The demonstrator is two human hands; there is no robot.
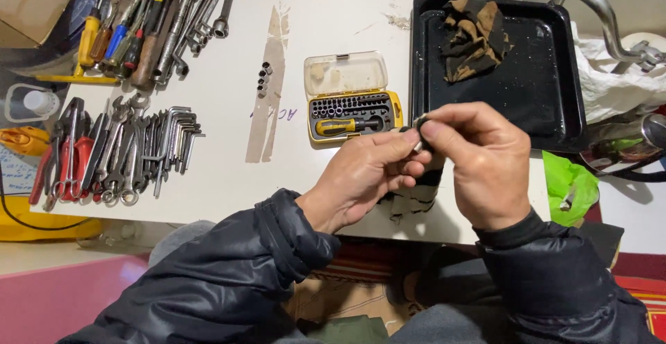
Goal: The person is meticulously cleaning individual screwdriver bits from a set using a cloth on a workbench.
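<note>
Both hands (pixel 423 160) pinch small metal part (pixel 419 123) nr open bit set (pixel 354 108)

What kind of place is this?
Likely a home or small repair workbench: wrenches and hex keys laid out on a white table, an open yellow bit set, and a black tray with a rag.

White worktable (pixel 333 11) — pink floor (pixel 62 295).
</note>
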